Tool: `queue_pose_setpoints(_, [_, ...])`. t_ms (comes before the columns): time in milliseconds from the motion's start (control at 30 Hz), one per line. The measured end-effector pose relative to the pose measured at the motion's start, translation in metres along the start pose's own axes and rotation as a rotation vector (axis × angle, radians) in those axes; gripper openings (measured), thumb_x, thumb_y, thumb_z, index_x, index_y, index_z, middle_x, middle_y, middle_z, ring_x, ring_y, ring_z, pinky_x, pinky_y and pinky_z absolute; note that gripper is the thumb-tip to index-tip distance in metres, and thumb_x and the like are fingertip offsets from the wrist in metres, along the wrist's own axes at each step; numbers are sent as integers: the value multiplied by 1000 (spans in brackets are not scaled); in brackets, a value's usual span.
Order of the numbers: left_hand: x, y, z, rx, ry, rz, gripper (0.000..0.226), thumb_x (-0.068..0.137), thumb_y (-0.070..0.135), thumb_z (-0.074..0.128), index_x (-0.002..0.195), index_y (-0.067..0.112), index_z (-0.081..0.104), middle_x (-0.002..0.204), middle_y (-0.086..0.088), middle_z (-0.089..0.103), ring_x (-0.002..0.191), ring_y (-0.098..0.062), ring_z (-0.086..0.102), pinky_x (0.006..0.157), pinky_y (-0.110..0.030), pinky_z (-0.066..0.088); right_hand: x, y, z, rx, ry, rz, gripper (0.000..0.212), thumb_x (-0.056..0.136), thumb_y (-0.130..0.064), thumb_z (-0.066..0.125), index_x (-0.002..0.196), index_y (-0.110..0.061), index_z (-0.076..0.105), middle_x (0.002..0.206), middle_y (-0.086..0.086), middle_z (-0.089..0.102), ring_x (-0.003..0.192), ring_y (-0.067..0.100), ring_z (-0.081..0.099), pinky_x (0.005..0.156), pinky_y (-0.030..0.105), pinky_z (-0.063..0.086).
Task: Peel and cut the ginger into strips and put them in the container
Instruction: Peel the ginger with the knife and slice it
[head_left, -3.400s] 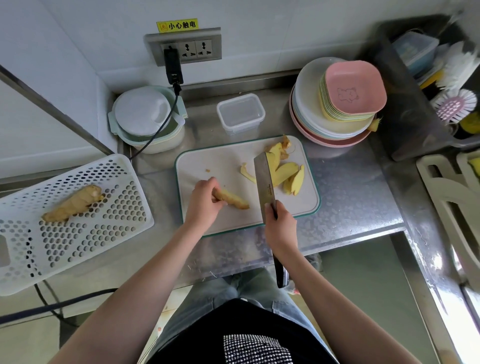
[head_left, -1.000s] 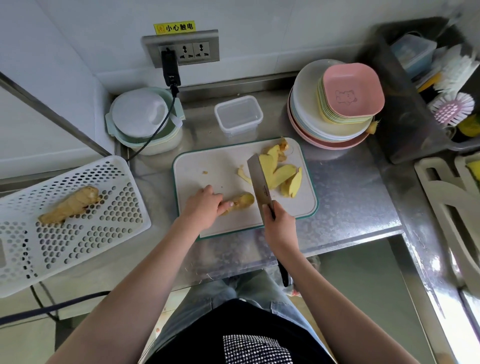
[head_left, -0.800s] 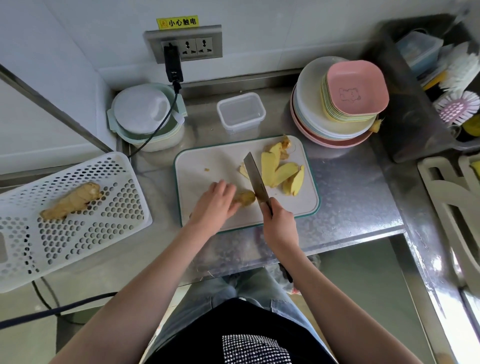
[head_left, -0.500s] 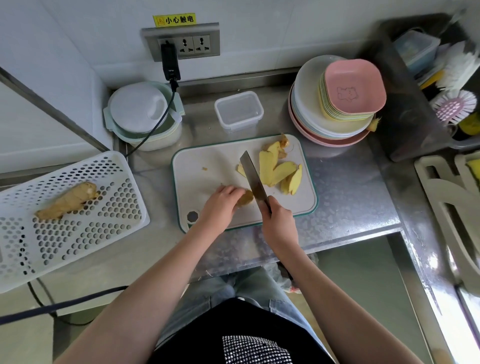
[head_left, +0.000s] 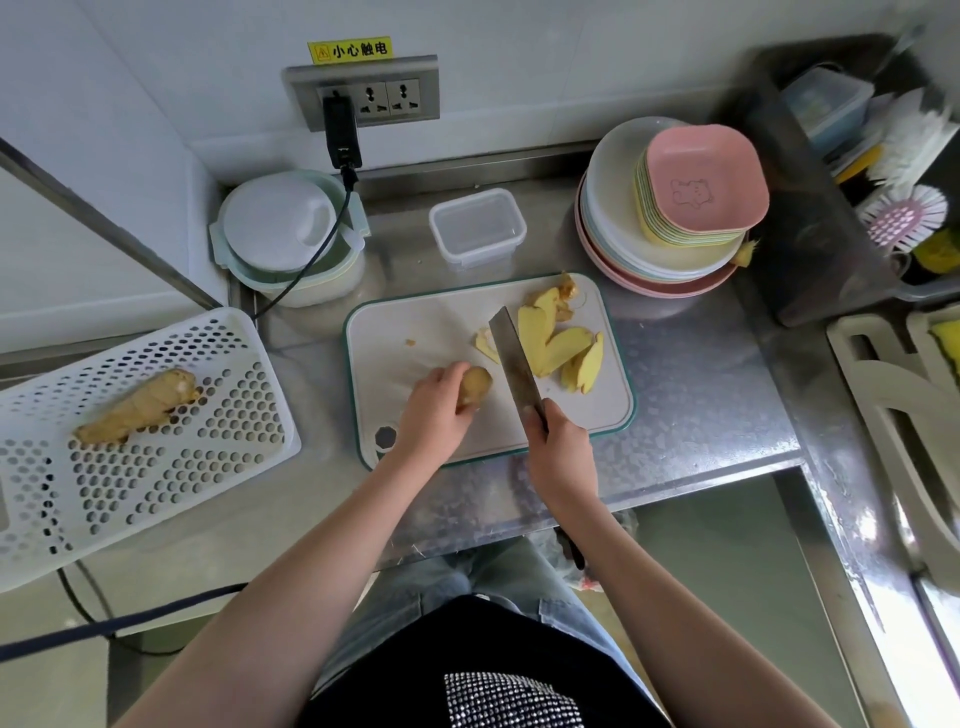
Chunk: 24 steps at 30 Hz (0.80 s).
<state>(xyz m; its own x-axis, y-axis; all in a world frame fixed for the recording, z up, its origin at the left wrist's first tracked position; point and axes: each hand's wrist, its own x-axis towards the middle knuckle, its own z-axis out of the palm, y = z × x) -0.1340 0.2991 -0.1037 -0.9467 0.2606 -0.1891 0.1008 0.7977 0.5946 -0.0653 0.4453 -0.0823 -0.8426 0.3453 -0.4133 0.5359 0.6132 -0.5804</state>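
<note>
On the pale cutting board (head_left: 415, 322) my left hand (head_left: 434, 413) grips a small ginger piece (head_left: 475, 387), most of it showing past my fingers. My right hand (head_left: 561, 447) holds a cleaver (head_left: 511, 358) by the handle, its blade edge down on the board just right of the ginger piece. Several peeled yellow ginger slices (head_left: 556, 348) lie on the board to the right of the blade. A clear plastic container (head_left: 477, 226) sits behind the board with nothing visible in it. An unpeeled ginger root (head_left: 137, 408) lies in the white perforated basket (head_left: 156, 467) at the left.
A stack of plates and pink dishes (head_left: 675, 208) stands at the back right. A lidded round bowl (head_left: 291, 239) sits at the back left, with a black cable (head_left: 311, 254) from the wall socket across it. A dark bin with brushes (head_left: 852, 171) is at the far right.
My left hand has turned the ginger piece and slid left across the board; more of the piece now shows. The cleaver has stayed just right of it, blade down.
</note>
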Motion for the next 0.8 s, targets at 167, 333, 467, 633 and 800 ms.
queue_pose_setpoints(167, [-2,2,-5,-233,110,-291,42,77,23,76,113,9,59,97,-6,67,87,-23,63,72,-28,45,-3,-2,-1,41,-1,20,30,102,-33,37,82,-12,45,67,4,53,62,28,52,48,31,33])
queue_pose_setpoints(333, [-3,4,-2,-329,125,-411,21,80,19,73,92,9,58,91,-2,64,79,-19,60,68,-27,45,-9,-12,7,70,-38,12,28,102,-32,37,81,-14,43,66,2,50,60,25,48,48,30,31])
queue_pose_setpoints(467, [-2,-7,2,-491,68,-555,24,77,16,75,71,19,52,76,0,61,80,-27,65,75,-43,56,-12,-18,15,44,-48,7,28,102,-34,36,81,-15,41,63,0,47,56,22,45,46,28,30])
queue_pose_setpoints(633, [1,-11,2,-632,2,-645,23,77,10,76,72,15,54,82,-10,63,85,-34,67,71,-47,59,-13,-25,19,38,-40,19,29,103,-35,34,84,-15,43,65,1,50,56,20,47,45,27,31])
queue_pose_setpoints(800, [2,-10,2,-634,-12,-651,23,77,8,75,72,15,54,84,-13,64,82,-31,68,67,-38,59,-12,-32,24,24,-44,21,29,103,-37,32,85,-17,44,67,0,51,59,21,49,46,27,31])
